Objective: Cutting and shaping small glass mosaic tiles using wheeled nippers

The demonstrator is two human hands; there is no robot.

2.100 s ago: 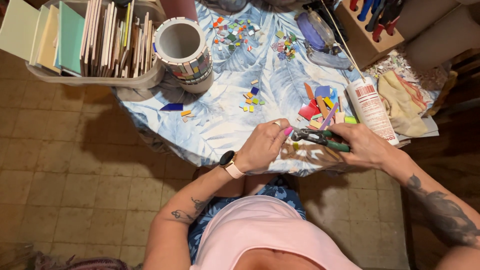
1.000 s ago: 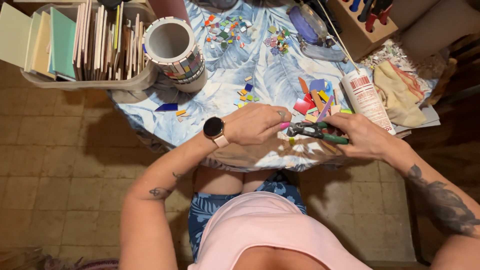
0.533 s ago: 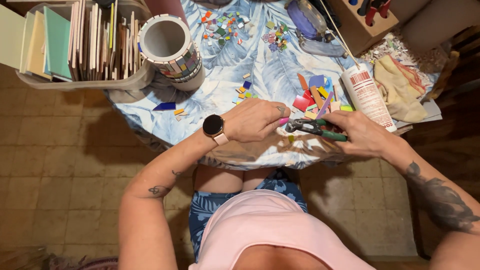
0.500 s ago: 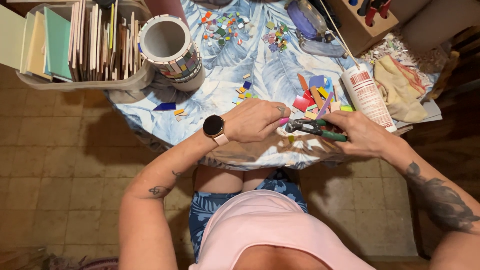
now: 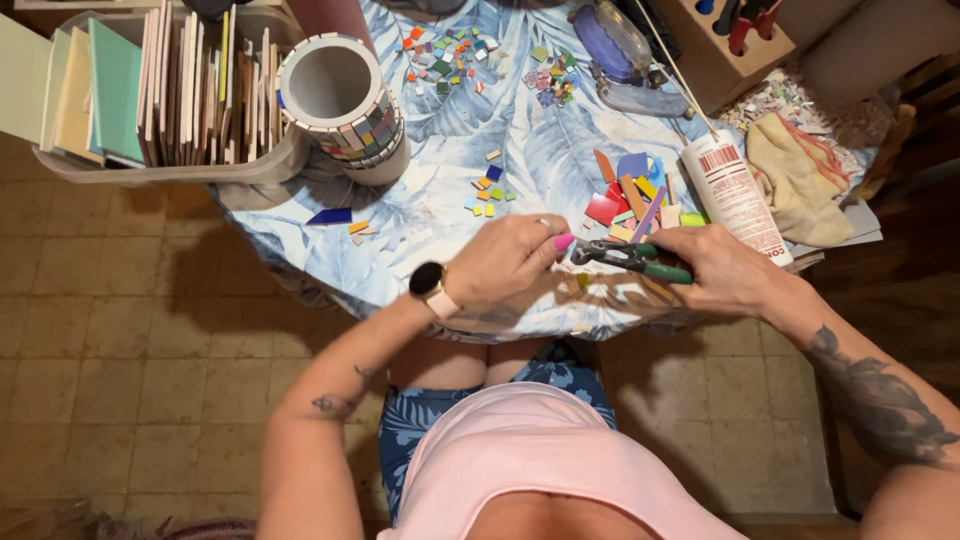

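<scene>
Head camera looks straight down on a seated person in a pink top, arms reaching to 12 o'clock over a round table covered with a blue-and-white leaf-print cloth (image 5: 450,150). Nearest, at the table's near edge, the left hand (image 5: 505,262), with a dark round watch on a pale strap (image 5: 430,282) at its wrist, has its fingers curled together, thumb and forefinger pinched at the tip of the tool; whatever piece sits between them is too small to make out. Just at 3 o'clock of it, the right hand (image 5: 725,270) is closed in a fist around the green handles of a pair of metal tile nippers (image 5: 625,257), whose dark head points at 9 o'clock and meets the left fingertips. Just beyond the nippers lies a heap of coloured tile shards in red, blue, orange and yellow (image 5: 630,195), and at 1 o'clock of the right hand a white glue tube (image 5: 733,195) lies on its side. Farther, at 11 o'clock, stands a white cylinder partly clad in small mosaic squares (image 5: 345,105), beside a grey tub packed with upright tiles (image 5: 170,90). Farthest out, more tiny tile squares (image 5: 445,50) lie scattered, and at 2 o'clock a beige cloth (image 5: 795,175) rests near a wooden tool block (image 5: 715,45).
</scene>
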